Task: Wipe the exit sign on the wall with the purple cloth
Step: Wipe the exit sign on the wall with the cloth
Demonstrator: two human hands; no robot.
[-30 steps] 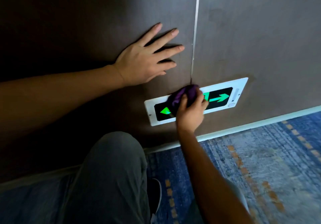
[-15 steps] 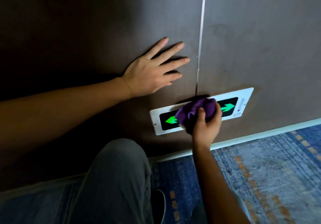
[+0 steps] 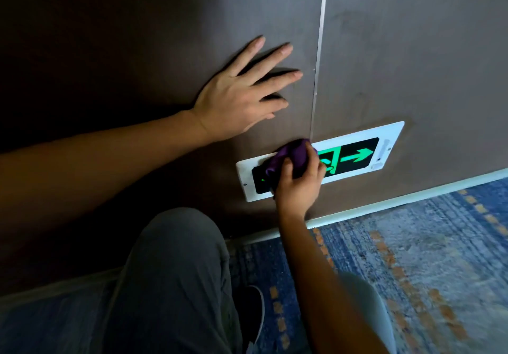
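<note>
The exit sign (image 3: pixel 354 158) is a white-framed black panel with green arrows and a running figure, set low in the dark wall just above the skirting. My right hand (image 3: pixel 298 186) grips the bunched purple cloth (image 3: pixel 291 156) and presses it on the left half of the sign, hiding the left arrow. The right arrow and the figure show. My left hand (image 3: pixel 239 95) lies flat on the wall above and left of the sign, fingers spread and straight.
A thin metal strip (image 3: pixel 319 51) runs down the wall to the sign's top edge. A pale skirting (image 3: pixel 412 199) meets blue patterned carpet (image 3: pixel 412 271). My grey-trousered knee (image 3: pixel 176 265) and a dark shoe (image 3: pixel 250 315) are below the sign.
My right hand has slid the cloth leftwards along the sign, from its middle onto the left half, uncovering the figure. My left hand stays pressed on the wall.
</note>
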